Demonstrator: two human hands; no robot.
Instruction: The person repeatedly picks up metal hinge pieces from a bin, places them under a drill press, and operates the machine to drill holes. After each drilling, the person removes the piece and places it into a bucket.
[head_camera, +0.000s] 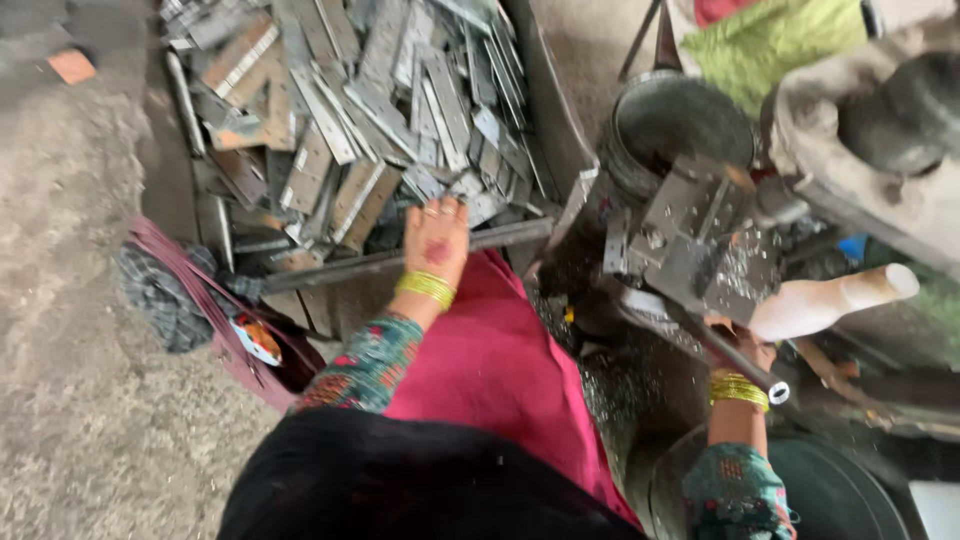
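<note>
Here, in the head view, the left hand (436, 238) reaches with fingers spread onto the heap of flat metal strips (350, 110), seemingly picking the next piece. The right hand (745, 352) sits mostly hidden behind a dark lever (725, 348), grip unclear. The press block (700, 240) crowds the right; open floor (70, 400) lies left.

Green floral sleeves (368, 362), gold bangles (426, 288) both wrists, pink skirt.
</note>
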